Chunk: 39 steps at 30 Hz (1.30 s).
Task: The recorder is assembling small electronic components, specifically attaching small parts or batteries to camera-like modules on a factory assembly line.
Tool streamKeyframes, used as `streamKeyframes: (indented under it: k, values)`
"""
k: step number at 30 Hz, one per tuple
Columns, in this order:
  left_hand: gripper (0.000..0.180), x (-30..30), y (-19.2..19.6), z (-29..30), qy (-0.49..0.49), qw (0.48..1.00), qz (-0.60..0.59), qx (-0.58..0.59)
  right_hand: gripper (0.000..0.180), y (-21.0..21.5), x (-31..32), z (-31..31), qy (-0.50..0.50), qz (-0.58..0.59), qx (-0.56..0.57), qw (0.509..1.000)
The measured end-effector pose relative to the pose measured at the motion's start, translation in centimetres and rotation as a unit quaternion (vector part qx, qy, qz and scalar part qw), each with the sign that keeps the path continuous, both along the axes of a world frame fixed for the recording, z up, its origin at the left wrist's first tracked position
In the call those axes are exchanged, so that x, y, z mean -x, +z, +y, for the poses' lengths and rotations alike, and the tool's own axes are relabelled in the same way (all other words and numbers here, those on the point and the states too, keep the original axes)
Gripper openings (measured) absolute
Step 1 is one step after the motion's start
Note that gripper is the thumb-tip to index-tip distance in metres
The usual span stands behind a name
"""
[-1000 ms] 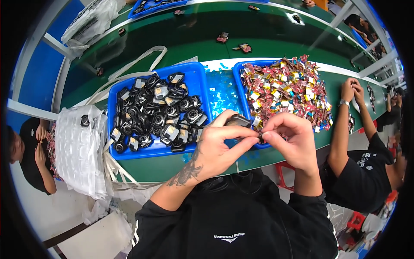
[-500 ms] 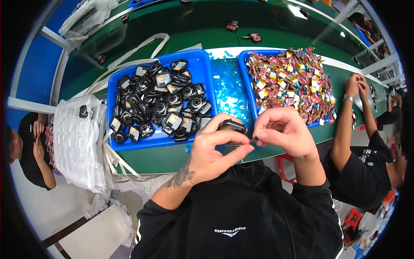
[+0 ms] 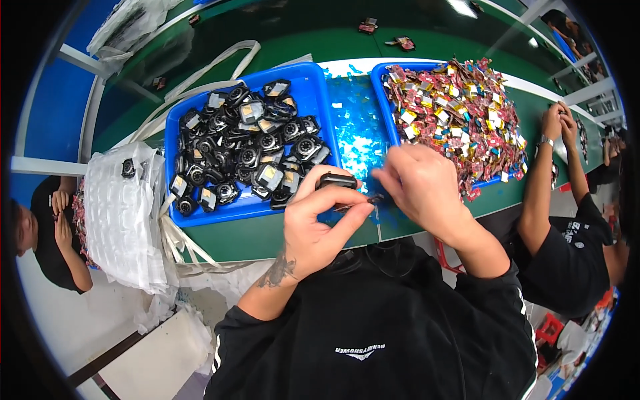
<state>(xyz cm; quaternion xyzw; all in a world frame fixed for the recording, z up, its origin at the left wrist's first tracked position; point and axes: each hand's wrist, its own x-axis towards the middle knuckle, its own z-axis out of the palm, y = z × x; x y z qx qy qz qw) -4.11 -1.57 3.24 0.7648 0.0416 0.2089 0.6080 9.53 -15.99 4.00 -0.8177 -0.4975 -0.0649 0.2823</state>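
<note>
My left hand [image 3: 320, 230] is closed around a black watch case [image 3: 337, 181], which lies across its curled fingers above the table edge. Between that hand's thumb and index fingertip sticks out a small dark piece [image 3: 375, 199], too small to name. To the right of it, my right hand [image 3: 427, 190] hovers at the near left corner of the tray of small parts, apart from the left hand. Its fingers are bent and smeared by motion, so anything in them is hidden.
A blue tray [image 3: 250, 215] of black watch cases stands left. Another blue tray [image 3: 381, 100] is heaped with small red, yellow and white parts [image 3: 460, 113]. Blue film scraps [image 3: 357, 130] lie between them. Bubble wrap [image 3: 123, 220] hangs left; people work at both sides.
My right hand has come away from the left hand's fingertips, moving slightly up and turning. The left hand has shifted a little left, still holding the watch case.
</note>
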Motion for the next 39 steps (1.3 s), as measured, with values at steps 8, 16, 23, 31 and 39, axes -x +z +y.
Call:
streamKeyframes:
  k: [8, 16, 23, 31, 39]
  values:
    - [0.012, -0.2, -2.6, -0.5, 0.013, 0.958, 0.025, 0.285, 0.025, 0.4, 1.6, -0.5, 0.091, 0.407, -0.120, 0.901]
    - [0.039, -0.4, -1.5, 0.8, 0.057, 0.962, -0.019, 0.266, 0.017, 0.3, 2.4, -2.9, 0.009, 0.499, -0.277, 0.821]
    - [0.034, -0.7, -1.9, 1.6, 0.051, 0.967, -0.035, 0.247, 0.017, -0.7, 2.3, -3.4, -0.014, 0.568, -0.295, 0.768]
    - [0.027, -1.4, -1.4, -0.2, 0.002, 0.963, 0.062, 0.263, 0.015, -1.4, 3.0, -2.9, -0.018, 0.577, -0.323, 0.750]
    - [0.016, -1.9, -1.0, -1.5, -0.028, 0.990, 0.064, 0.124, 0.015, -1.6, 3.3, -2.6, 0.001, 0.575, -0.322, 0.752]
